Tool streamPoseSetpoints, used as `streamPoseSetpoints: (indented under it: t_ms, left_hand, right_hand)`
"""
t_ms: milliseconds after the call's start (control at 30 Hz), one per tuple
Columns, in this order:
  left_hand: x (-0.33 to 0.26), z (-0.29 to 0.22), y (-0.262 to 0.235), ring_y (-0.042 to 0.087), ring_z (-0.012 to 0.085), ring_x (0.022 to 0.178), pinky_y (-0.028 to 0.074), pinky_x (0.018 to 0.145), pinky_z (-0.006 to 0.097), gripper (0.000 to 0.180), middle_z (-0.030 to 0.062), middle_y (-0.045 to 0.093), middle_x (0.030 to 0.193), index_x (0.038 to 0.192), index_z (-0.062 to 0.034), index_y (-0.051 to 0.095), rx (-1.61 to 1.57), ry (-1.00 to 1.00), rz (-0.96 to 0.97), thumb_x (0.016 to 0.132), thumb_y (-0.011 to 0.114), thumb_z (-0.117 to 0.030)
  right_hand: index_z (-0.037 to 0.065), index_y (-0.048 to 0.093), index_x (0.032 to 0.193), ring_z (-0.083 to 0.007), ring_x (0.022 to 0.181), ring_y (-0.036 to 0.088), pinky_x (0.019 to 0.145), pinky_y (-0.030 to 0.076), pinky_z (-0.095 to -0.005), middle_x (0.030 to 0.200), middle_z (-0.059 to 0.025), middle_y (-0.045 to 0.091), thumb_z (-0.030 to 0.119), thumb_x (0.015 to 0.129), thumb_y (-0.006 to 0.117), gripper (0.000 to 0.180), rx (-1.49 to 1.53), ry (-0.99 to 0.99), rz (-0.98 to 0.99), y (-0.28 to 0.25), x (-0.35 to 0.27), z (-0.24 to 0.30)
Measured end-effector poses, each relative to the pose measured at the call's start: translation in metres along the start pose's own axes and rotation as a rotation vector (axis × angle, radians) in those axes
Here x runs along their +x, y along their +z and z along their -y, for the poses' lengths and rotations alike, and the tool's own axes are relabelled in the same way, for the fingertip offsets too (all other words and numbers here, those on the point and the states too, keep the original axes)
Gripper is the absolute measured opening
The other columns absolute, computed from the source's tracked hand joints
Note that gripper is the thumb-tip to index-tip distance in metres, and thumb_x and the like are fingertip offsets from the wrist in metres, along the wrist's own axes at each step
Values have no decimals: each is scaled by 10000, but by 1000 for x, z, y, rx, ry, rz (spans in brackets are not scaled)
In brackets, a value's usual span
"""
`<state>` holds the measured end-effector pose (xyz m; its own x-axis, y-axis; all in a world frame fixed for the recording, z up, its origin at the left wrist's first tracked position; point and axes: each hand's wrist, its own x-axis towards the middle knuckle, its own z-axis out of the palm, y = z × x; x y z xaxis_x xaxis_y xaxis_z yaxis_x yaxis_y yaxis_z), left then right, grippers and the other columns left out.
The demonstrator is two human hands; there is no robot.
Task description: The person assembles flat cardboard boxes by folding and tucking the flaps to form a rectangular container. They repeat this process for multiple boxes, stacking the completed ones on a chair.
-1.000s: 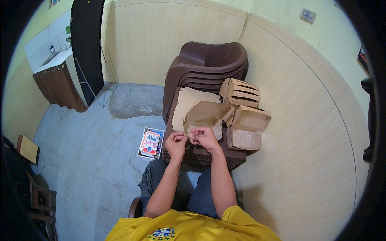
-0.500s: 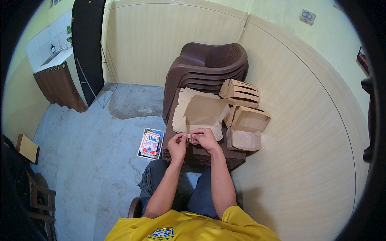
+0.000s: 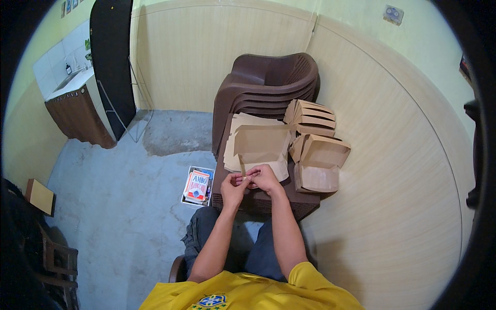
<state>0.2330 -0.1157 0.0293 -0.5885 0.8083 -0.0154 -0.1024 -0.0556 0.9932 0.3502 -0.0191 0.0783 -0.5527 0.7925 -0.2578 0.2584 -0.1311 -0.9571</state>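
Note:
A brown cardboard food box (image 3: 262, 139), partly folded with its lid part raised at the far side, lies on flat cardboard blanks (image 3: 230, 150). At its near left corner, my left hand (image 3: 232, 189) pinches the board between thumb and fingers. My right hand (image 3: 263, 178) is closed on the same corner, its fingertips meeting those of the left. The fingers hide the small flap between them. Beneath everything is a dark brown plastic surface (image 3: 302, 199).
Right of my hands stands an open folded box (image 3: 316, 177), with a row of nested boxes (image 3: 311, 123) behind it. Stacked brown plastic chairs (image 3: 274, 77) rise at the back. A white basket (image 3: 184, 199) holding packets sits on the floor at left. The wall (image 3: 392, 196) runs along the right.
My fingertips have come together at the box corner, and the small flap seen between them is now covered. The whole view has shifted slightly.

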Motion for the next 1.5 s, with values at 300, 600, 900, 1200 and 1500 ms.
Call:
streamPoseSetpoints:
  t_ms: [300, 600, 900, 1200, 1500]
  left_hand:
    - [-3, -16, -4, 770, 222, 947, 617, 843, 344, 370, 130, 788, 1026, 1152, 24, 713, 219, 102, 1, 816, 850, -46]
    - [-12, -24, 8, 809, 269, 938, 622, 853, 380, 281, 219, 811, 975, 1147, 82, 772, 266, 120, -91, 905, 754, -60]
    - [-22, -32, 15, 787, 279, 809, 613, 757, 385, 210, 207, 798, 909, 1029, 81, 775, 324, 181, -246, 908, 782, -91]
    - [-21, -23, 19, 763, 352, 804, 605, 741, 448, 252, 223, 759, 948, 1142, 46, 686, 377, 371, -188, 968, 749, -126]
    - [-1, -21, 20, 691, 507, 897, 549, 756, 575, 140, 280, 689, 921, 1035, 19, 610, 800, 422, -48, 980, 692, -80]
  right_hand:
    - [-41, 728, 1046, -197, 749, 725, 631, 632, -328, 899, -115, 741, -62, 894, 718, 154, 128, 58, 23, -4, 1, 6]
    - [-77, 706, 1062, -209, 809, 741, 728, 647, -327, 939, -133, 739, -84, 900, 715, 162, -8, 36, -27, 5, 10, -3]
    - [-71, 710, 1080, -209, 821, 750, 736, 642, -321, 949, -139, 748, -65, 902, 737, 180, 47, 2, -21, -2, 6, 1]
    - [-42, 694, 1015, -199, 787, 741, 689, 626, -328, 895, -125, 750, -76, 881, 747, 148, 158, 6, 0, -13, 7, -4]
    - [13, 655, 924, -163, 714, 708, 629, 581, -297, 811, -76, 725, -80, 873, 755, 146, 54, -58, -26, -13, 18, -21]
